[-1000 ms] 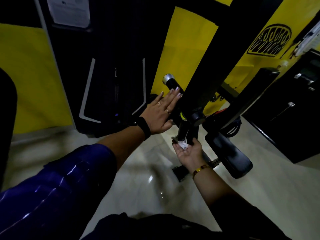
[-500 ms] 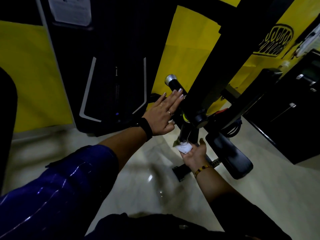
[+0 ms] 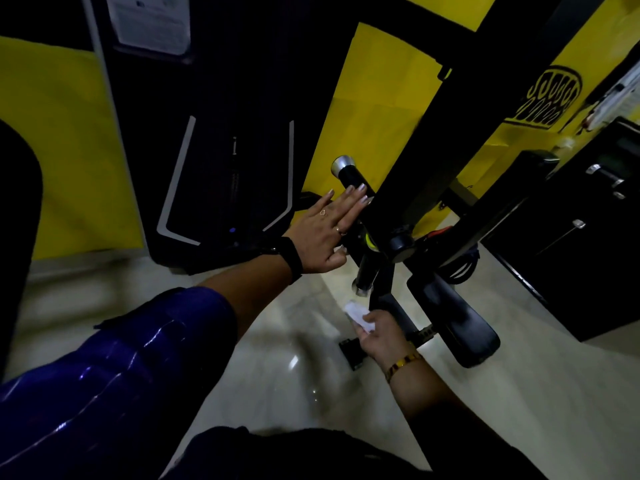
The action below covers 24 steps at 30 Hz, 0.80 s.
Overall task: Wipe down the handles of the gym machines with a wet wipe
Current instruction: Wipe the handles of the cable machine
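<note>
L hand (image 3: 325, 230) lies flat, fingers straight, on upper handle (image 3: 351, 178) at its 1 o'clock, prob. steadying it. R hand (image 3: 384, 336) pinches wet wipe (image 3: 358, 315) at 6 o'clock of lower handle (image 3: 366, 271), near but apart, prob. poised to wipe it.

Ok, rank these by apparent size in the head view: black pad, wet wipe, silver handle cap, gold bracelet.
1. black pad
2. wet wipe and gold bracelet, about alike; the right hand hides part of the wipe
3. silver handle cap, smallest, though farther away
</note>
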Each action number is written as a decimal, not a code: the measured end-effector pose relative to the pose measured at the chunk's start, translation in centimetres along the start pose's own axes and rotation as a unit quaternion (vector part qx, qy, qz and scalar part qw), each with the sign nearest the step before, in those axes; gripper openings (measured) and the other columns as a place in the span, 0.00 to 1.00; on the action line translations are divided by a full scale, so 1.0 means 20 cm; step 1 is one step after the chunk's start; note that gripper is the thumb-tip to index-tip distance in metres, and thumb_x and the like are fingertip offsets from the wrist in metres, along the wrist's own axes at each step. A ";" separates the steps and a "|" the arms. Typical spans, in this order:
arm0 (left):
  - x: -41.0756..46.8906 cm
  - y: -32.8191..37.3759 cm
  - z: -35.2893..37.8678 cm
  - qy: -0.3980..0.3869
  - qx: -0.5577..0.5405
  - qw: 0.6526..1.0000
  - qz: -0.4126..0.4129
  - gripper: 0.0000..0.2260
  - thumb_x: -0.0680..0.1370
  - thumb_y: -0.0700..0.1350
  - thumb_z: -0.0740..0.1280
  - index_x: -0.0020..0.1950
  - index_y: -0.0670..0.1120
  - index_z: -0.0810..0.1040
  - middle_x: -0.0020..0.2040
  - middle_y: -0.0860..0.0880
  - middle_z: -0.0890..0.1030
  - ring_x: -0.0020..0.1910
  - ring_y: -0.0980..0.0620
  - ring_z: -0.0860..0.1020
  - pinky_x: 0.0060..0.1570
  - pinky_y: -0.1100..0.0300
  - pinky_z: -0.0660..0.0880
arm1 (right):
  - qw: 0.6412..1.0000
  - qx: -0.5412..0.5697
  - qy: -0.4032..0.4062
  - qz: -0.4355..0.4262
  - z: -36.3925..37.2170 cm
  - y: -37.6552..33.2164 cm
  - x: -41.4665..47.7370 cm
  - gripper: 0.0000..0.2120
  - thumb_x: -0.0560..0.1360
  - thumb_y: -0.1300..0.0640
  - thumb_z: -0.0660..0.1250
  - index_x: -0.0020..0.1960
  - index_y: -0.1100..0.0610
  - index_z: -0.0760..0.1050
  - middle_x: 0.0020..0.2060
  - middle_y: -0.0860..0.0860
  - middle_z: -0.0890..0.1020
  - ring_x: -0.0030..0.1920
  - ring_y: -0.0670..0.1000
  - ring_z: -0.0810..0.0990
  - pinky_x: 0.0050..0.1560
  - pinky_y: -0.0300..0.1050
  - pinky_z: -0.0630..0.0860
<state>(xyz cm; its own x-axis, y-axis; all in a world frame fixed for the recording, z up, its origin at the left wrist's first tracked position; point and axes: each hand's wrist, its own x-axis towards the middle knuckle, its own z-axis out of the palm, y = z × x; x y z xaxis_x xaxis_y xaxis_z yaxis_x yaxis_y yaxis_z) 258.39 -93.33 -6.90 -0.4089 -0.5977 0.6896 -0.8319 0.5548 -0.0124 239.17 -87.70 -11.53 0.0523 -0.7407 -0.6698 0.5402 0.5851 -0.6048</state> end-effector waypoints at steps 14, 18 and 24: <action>0.00 0.00 0.00 0.013 0.005 1.000 -0.003 0.41 0.70 0.51 0.60 0.78 0.43 0.46 0.78 0.40 0.54 0.78 0.45 0.53 0.76 0.48 0.49 | 0.997 -0.046 -0.001 -0.065 0.04 -0.18 -0.03 0.18 0.80 0.69 0.52 0.70 0.70 0.64 0.70 0.62 0.68 0.68 0.59 0.71 0.57 0.45 0.75; 0.00 0.00 0.00 0.013 -0.007 1.000 -0.006 0.41 0.69 0.51 0.59 0.78 0.43 0.45 0.78 0.39 0.55 0.78 0.44 0.53 0.76 0.46 0.51 | 0.937 -0.287 -0.013 -0.197 -0.05 -0.07 0.01 0.13 0.78 0.67 0.62 0.62 0.63 0.73 0.60 0.62 0.77 0.59 0.61 0.77 0.50 0.45 0.75; 0.01 -0.01 -0.01 0.005 0.011 1.000 0.000 0.42 0.68 0.49 0.65 0.78 0.40 0.51 0.78 0.39 0.57 0.77 0.44 0.55 0.76 0.48 0.48 | 0.644 -0.660 -0.112 -0.370 -0.15 -0.12 -0.03 0.22 0.76 0.69 0.61 0.69 0.56 0.69 0.62 0.55 0.75 0.61 0.55 0.74 0.50 0.30 0.67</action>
<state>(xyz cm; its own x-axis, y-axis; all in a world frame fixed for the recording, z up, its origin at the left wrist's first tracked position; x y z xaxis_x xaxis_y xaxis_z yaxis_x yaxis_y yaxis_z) 258.57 -93.40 -6.59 -0.4048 -0.5920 0.6970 -0.8402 0.5416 -0.0280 235.32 -87.62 -11.04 0.3896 -0.9210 0.0008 -0.6906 -0.2927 -0.6614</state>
